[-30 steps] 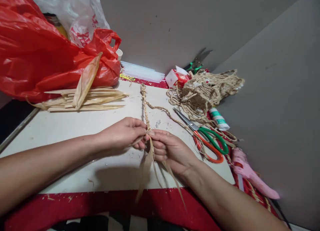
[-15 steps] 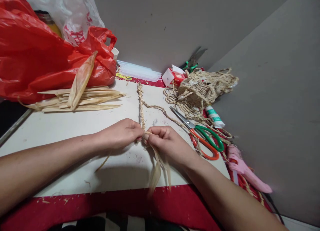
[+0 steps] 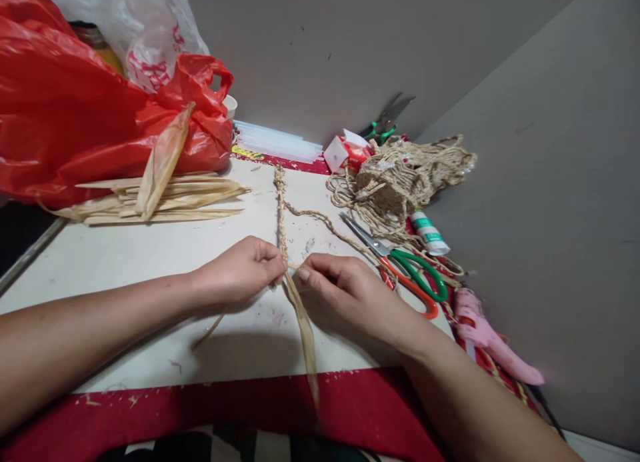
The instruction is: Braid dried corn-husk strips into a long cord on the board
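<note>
A braid of dried corn husk (image 3: 281, 215) runs down the middle of the white board toward my hands. My left hand (image 3: 255, 269) is closed in a pinch at the braid's near end. Just to the right, my right hand (image 3: 335, 282) pinches a thin husk strand (image 3: 293, 267) that stretches between the two hands. A loose pale husk strip (image 3: 304, 322) hangs from the braid's end toward the board's near edge. Another thin strand (image 3: 207, 332) sticks out below my left wrist. The fingertips partly hide the working end.
Flat dried husks (image 3: 165, 199) lie at left before a red plastic bag (image 3: 65, 115). Scissors (image 3: 395, 259), a heap of braided cord (image 3: 410, 175), a small white-and-green tube (image 3: 429, 234) and a pink glue gun (image 3: 493, 342) sit at right. Glue sticks (image 3: 280, 142) lie behind.
My right hand has moved slightly right, drawing the thin strand out from the braid. The wide strip now hangs loose below instead of under my right fingers. My left hand has barely moved.
</note>
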Demonstrator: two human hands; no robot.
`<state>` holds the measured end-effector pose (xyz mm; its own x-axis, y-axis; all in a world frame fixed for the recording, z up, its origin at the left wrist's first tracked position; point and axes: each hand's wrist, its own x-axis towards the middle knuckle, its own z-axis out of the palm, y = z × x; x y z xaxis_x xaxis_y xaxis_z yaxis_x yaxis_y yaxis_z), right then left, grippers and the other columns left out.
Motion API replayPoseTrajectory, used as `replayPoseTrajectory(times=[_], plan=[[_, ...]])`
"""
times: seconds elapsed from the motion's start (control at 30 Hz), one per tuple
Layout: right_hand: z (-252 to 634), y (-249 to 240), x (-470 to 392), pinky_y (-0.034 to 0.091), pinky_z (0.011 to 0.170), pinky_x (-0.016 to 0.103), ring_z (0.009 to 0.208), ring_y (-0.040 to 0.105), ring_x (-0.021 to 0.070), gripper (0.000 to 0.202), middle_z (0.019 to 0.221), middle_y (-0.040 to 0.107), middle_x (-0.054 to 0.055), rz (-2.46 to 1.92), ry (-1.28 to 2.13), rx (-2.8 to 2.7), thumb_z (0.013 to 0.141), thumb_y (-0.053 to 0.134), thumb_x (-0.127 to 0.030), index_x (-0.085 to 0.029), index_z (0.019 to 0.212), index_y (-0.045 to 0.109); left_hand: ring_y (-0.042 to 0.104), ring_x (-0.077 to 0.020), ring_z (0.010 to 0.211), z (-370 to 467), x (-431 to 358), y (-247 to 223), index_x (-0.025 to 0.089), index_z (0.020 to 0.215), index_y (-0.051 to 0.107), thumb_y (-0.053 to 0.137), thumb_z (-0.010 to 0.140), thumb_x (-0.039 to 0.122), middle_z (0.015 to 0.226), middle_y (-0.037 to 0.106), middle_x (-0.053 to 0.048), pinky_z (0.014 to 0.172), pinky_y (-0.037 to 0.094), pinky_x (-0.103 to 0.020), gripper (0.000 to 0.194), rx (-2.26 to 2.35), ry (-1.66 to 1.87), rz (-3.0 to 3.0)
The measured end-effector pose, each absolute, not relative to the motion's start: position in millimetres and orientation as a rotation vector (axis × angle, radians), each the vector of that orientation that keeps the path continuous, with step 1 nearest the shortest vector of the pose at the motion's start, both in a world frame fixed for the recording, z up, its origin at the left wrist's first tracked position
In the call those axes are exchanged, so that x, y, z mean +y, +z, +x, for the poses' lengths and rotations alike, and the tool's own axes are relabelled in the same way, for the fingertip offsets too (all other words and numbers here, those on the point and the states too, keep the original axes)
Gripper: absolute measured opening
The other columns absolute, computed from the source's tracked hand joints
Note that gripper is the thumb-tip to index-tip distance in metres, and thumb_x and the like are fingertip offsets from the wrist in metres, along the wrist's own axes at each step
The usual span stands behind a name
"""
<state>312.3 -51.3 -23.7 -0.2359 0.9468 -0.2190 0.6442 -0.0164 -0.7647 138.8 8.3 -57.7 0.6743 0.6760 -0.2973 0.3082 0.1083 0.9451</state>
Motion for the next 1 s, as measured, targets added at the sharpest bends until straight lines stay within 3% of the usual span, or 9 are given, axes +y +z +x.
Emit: replayPoseTrajectory(times=[0.13, 0.2, 0.4, 0.5, 0.6, 0.7, 0.87, 0.93, 1.0], plan=[[303.9, -26.8, -59.1, 0.022, 0.043, 0.02, 0.047, 0.027, 0.0072, 0.034, 0.053, 0.034, -0.005, -1.592, 1.504, -1.661, 0.088, 0.042, -0.042, -0.014, 0.074, 0.054, 0.035, -0.007, 0.046, 139.6, 4.4, -57.5, 0.014, 0.059, 0.055, 0.047, 0.076, 0.028, 0.05, 0.047, 0.003, 0.047, 0.028, -0.021, 0.024, 0.811, 0.354, 1.452], [297.7, -32.2, -62.5, 0.024, 0.045, 0.021, 0.048, 0.029, 0.0076, 0.033, 0.053, 0.036, -0.004, -1.602, 1.46, -1.675, 0.089, 0.04, -0.04, -0.014, 0.073, 0.055, 0.04, -0.0076, 0.049, 139.6, 1.1, -55.2, 0.014, 0.058, 0.054, 0.045, 0.076, 0.027, 0.053, 0.051, 0.001, 0.05, 0.032, -0.021, 0.024, 0.791, 0.369, 1.402], [287.0, -48.5, -71.0, 0.023, 0.048, 0.024, 0.047, 0.031, 0.0088, 0.028, 0.051, 0.041, -0.001, -1.738, 0.985, -1.972, 0.087, 0.043, -0.029, -0.018, 0.061, 0.048, 0.034, -0.0062, 0.05, 137.9, -6.8, -46.7, 0.015, 0.054, 0.047, 0.049, 0.073, 0.024, 0.051, 0.041, 0.005, 0.048, 0.027, -0.019, 0.021, 0.853, 0.376, 1.369], [287.0, -41.6, -79.4, 0.021, 0.047, 0.025, 0.045, 0.029, 0.008, 0.023, 0.05, 0.043, -0.002, -1.642, 1.026, -2.069, 0.085, 0.045, -0.024, -0.018, 0.064, 0.052, 0.037, -0.0068, 0.051, 136.5, -8.1, -46.4, 0.015, 0.058, 0.049, 0.051, 0.073, 0.026, 0.053, 0.045, 0.004, 0.047, 0.026, -0.02, 0.019, 0.86, 0.346, 1.339], [292.1, -21.3, -88.0, 0.021, 0.045, 0.024, 0.046, 0.03, 0.0075, 0.025, 0.05, 0.045, -0.001, -1.446, 1.301, -2.227, 0.084, 0.049, -0.022, -0.017, 0.06, 0.053, 0.035, -0.0063, 0.047, 134.6, -7.4, -48.7, 0.015, 0.062, 0.05, 0.052, 0.073, 0.028, 0.052, 0.045, 0.004, 0.045, 0.023, -0.02, 0.018, 0.879, 0.312, 1.313], [302.9, -2.8, -87.5, 0.025, 0.046, 0.024, 0.047, 0.035, 0.008, 0.026, 0.053, 0.05, 0.0, -1.353, 1.452, -2.227, 0.085, 0.052, -0.028, -0.017, 0.062, 0.058, 0.031, -0.0051, 0.045, 133.5, -5.8, -50.8, 0.014, 0.065, 0.052, 0.054, 0.074, 0.029, 0.051, 0.043, 0.005, 0.044, 0.021, -0.02, 0.018, 0.859, 0.329, 1.273], [312.0, -14.0, -67.4, 0.037, 0.057, 0.024, 0.064, 0.051, 0.0127, 0.025, 0.071, 0.059, 0.003, -1.612, 0.979, -1.66, 0.087, 0.051, -0.039, -0.017, 0.082, 0.062, 0.027, -0.0037, 0.041, 135.7, -4.5, -50.4, 0.015, 0.061, 0.049, 0.058, 0.073, 0.028, 0.045, 0.037, 0.008, 0.044, 0.02, -0.019, 0.02, 0.806, 0.384, 1.171], [308.4, -28.3, -60.2, 0.039, 0.061, 0.024, 0.069, 0.053, 0.0128, 0.027, 0.079, 0.061, 0.004, -1.574, 1.126, -1.557, 0.086, 0.051, -0.041, -0.017, 0.092, 0.06, 0.028, -0.0038, 0.041, 136.8, -4.5, -50.6, 0.015, 0.061, 0.048, 0.059, 0.073, 0.028, 0.045, 0.038, 0.007, 0.044, 0.022, -0.019, 0.021, 0.762, 0.391, 1.134], [304.3, -40.6, -55.4, 0.036, 0.052, 0.022, 0.056, 0.047, 0.0094, 0.032, 0.066, 0.055, 0.001, -1.482, 1.463, -1.496, 0.087, 0.047, -0.046, -0.015, 0.084, 0.057, 0.032, -0.0045, 0.044, 137.2, -4.3, -51.4, 0.014, 0.061, 0.049, 0.058, 0.074, 0.029, 0.048, 0.042, 0.005, 0.046, 0.025, -0.019, 0.021, 0.701, 0.391, 1.105]])
